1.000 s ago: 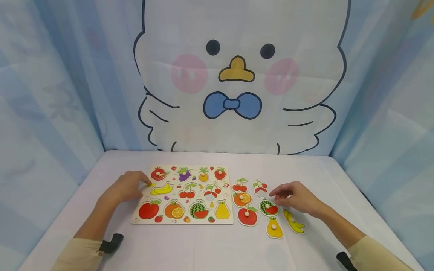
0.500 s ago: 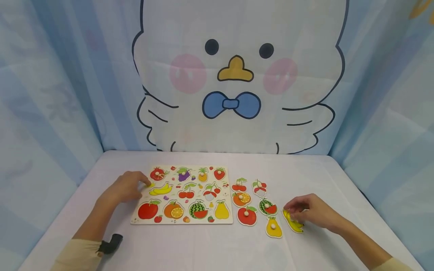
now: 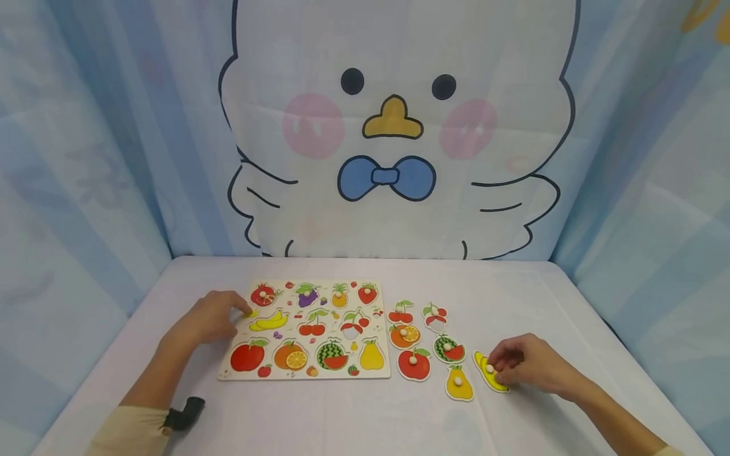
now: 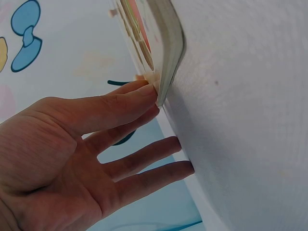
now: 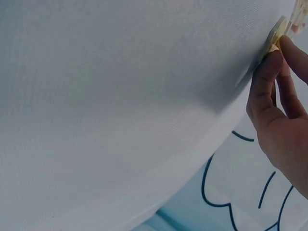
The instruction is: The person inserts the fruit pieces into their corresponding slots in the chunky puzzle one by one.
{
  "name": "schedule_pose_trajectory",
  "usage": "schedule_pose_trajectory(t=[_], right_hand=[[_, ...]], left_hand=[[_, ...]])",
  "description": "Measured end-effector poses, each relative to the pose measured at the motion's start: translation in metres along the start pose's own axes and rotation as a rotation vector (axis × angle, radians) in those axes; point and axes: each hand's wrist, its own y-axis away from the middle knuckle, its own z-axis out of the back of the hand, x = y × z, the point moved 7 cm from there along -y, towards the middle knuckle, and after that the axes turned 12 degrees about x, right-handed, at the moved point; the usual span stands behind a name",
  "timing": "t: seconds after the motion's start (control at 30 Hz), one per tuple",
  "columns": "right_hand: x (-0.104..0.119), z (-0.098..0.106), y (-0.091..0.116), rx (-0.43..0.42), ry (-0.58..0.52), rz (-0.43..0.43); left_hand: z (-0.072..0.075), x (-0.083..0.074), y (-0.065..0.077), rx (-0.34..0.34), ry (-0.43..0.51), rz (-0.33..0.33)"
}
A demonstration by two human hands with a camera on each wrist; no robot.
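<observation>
A fruit puzzle board lies flat on the table. My left hand is at its left edge. In the left wrist view, the thumb and index finger of my left hand touch the edge with fairly straight fingers, while the other fingers reach down to the tablecloth. At the right, my right hand pinches a banana puzzle piece, whose pale knob shows beside the fingers. In the right wrist view, the thumb and fingertips of my right hand meet at the banana piece, seen nearly edge-on.
Between board and right hand lie loose knobbed pieces: a pear, a watermelon, an apple, an orange and two cherry pieces, one with red-and-white fruit. Pomegranate, grape, pineapple and strawberry pieces sit in the board's top row.
My right hand has moved right and toward the front, from beside the watermelon piece to the banana piece, and pinches it. My left hand has stayed at the board's edge.
</observation>
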Motion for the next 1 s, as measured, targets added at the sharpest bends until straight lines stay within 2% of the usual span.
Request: schedule_pose_trajectory(t=[0.23,0.6,1.0], right_hand=[[-0.0002,-0.0019,0.0023,-0.059,-0.005,-0.087],[0.0039,-0.0057,0.0038,-0.145,0.001,-0.176],[0.0056,-0.0078,0.0073,-0.191,-0.017,-0.197]], left_hand=[[0.0008,-0.0014,0.0014,0.000,-0.004,-0.002],[0.0001,0.0006,0.0014,0.002,0.004,0.005],[-0.0004,0.0015,0.0003,0.006,0.006,0.008]])
